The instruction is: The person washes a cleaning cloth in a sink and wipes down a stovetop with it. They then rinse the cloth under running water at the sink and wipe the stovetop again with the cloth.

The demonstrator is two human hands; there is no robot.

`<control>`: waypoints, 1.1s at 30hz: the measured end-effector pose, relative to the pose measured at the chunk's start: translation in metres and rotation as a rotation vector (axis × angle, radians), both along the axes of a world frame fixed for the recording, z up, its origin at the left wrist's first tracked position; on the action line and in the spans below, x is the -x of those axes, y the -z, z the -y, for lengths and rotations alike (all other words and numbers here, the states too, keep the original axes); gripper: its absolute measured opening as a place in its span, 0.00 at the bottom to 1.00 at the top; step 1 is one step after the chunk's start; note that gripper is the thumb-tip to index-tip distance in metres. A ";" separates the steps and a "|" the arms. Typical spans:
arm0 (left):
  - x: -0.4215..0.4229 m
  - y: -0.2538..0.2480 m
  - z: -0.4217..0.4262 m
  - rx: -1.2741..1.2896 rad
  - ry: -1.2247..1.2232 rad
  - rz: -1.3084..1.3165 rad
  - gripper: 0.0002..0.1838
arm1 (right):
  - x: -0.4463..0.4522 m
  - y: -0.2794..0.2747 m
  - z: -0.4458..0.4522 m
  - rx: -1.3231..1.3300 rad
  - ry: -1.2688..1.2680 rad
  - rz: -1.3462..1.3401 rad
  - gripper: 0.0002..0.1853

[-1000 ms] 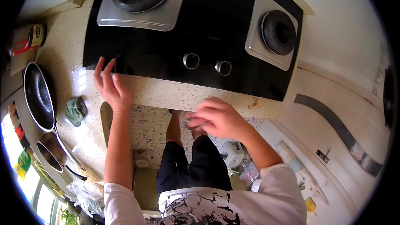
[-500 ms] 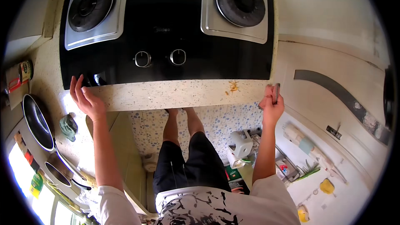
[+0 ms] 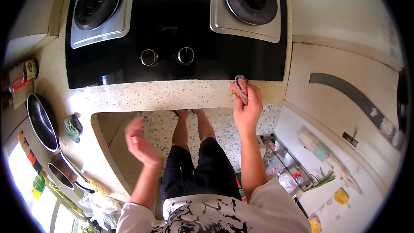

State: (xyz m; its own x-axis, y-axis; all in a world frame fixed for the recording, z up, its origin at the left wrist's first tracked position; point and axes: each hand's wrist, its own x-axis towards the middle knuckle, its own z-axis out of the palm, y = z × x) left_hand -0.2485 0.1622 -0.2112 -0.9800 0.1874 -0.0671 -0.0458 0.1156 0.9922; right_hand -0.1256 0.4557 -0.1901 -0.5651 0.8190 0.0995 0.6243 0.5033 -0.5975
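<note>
Pinched in my right hand [image 3: 249,110] is a folded pink cloth with a grey woven edge [image 3: 240,89]. It presses on the speckled counter edge [image 3: 185,96], over a yellow-brown smear that shows only partly beside the cloth. My left hand [image 3: 143,144] hangs in the air below the counter edge, slightly blurred, with its fingers loosely bent and nothing in them. Just beyond the right hand lies the black glass gas hob [image 3: 172,8], with two knobs along its near side.
On the left counter lie a frying pan [image 3: 42,123], a smaller pan [image 3: 63,172] and a green scrubbing cloth [image 3: 72,128]. A wire rack [image 3: 289,164] stands low at the right. White cabinet doors [image 3: 336,60] border the hob's right side.
My right hand has moved left along the counter edge with the cloth, onto the smear. My left hand has left the hob's corner and come down toward my body.
</note>
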 end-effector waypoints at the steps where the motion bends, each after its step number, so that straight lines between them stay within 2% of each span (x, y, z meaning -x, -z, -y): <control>1: -0.026 0.015 0.001 -0.106 -0.073 0.340 0.27 | -0.003 0.009 0.003 0.015 -0.014 -0.024 0.22; 2: -0.047 0.027 -0.001 -0.214 -0.147 0.679 0.27 | -0.001 0.008 0.006 0.009 -0.050 -0.032 0.22; 4: -0.069 0.043 -0.027 -0.715 -0.182 1.252 0.28 | 0.005 0.004 0.009 -0.004 -0.125 -0.048 0.22; 6: -0.066 0.045 -0.069 -0.711 -0.117 1.470 0.32 | 0.006 0.004 0.009 0.069 -0.182 -0.035 0.23; 8: -0.060 0.064 -0.093 -0.822 0.111 1.633 0.35 | 0.008 0.001 0.012 0.125 -0.261 -0.025 0.23; 11: -0.045 0.077 -0.128 -0.815 0.354 1.666 0.37 | 0.015 -0.010 0.020 0.174 -0.427 -0.011 0.23; 14: -0.042 0.112 -0.128 -1.017 0.559 1.615 0.37 | 0.012 -0.012 0.033 0.217 -0.565 0.005 0.23; 15: -0.045 0.112 -0.126 -0.978 0.466 1.629 0.37 | 0.010 -0.012 0.040 0.247 -0.592 -0.003 0.22; 17: -0.040 0.116 -0.123 -1.119 0.557 1.746 0.38 | 0.003 -0.011 0.048 0.310 -0.662 0.005 0.21; 19: -0.028 0.082 -0.133 -0.931 0.415 1.895 0.40 | -0.001 -0.014 0.054 0.365 -0.662 -0.084 0.20; 20: -0.028 0.081 -0.130 -0.828 0.470 1.869 0.41 | -0.004 -0.017 0.057 0.391 -0.660 -0.128 0.19; 22: -0.031 0.085 -0.124 -0.632 0.573 1.809 0.42 | -0.012 -0.025 0.049 0.414 -0.520 -0.165 0.17; 23: -0.033 0.089 -0.122 -0.613 0.654 1.648 0.41 | -0.014 -0.033 0.039 0.401 -0.445 -0.176 0.16; 26: -0.029 0.086 -0.124 -0.580 0.687 1.566 0.43 | -0.021 -0.051 0.003 0.298 -0.099 -0.158 0.15; 28: -0.025 0.087 -0.123 -0.542 0.713 1.541 0.44 | -0.034 -0.055 -0.024 0.544 0.252 -0.292 0.13; 33: -0.018 0.079 -0.124 -0.521 0.627 1.535 0.45 | -0.076 0.007 -0.054 0.369 0.286 -0.171 0.19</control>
